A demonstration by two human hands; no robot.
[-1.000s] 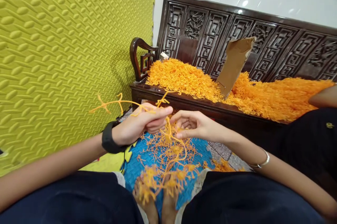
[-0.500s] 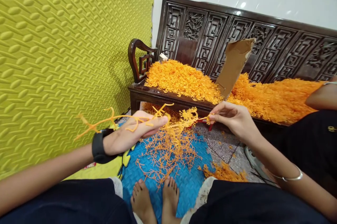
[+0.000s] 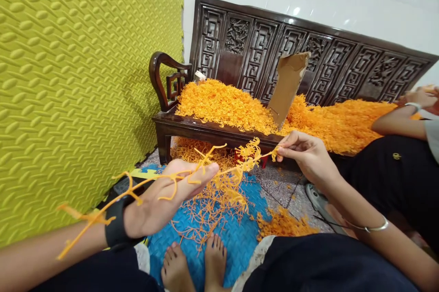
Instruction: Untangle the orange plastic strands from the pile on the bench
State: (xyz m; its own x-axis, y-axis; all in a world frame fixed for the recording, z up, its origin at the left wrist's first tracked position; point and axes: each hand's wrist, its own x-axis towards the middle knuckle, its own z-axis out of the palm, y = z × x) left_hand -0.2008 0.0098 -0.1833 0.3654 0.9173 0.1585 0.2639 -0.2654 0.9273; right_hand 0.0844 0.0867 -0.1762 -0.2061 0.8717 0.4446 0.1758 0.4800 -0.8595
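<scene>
A branched orange plastic stem (image 3: 137, 185) runs across my left hand (image 3: 171, 191), which wears a black wristband and has its thumb pressed toward the fingers around the stem. The stem's left part lies bare over my wrist and forearm. To the right of that hand, small frilly orange pieces (image 3: 248, 152) cluster along the stem. My right hand (image 3: 303, 152) pinches the stem's right tip between thumb and fingertips.
Piles of orange pieces (image 3: 222, 104) lie on a dark carved bench (image 3: 212, 126), with a cardboard sheet (image 3: 288, 86) standing between them. Tangled orange stems (image 3: 209, 209) cover a blue mat (image 3: 240, 241). Another person's arm (image 3: 394, 120) is at right. A yellow mat (image 3: 85, 77) rises at left.
The stem has slid further left and down over my left forearm, and my left hand has tilted. The view has turned right, showing more of the other person's arm and hands.
</scene>
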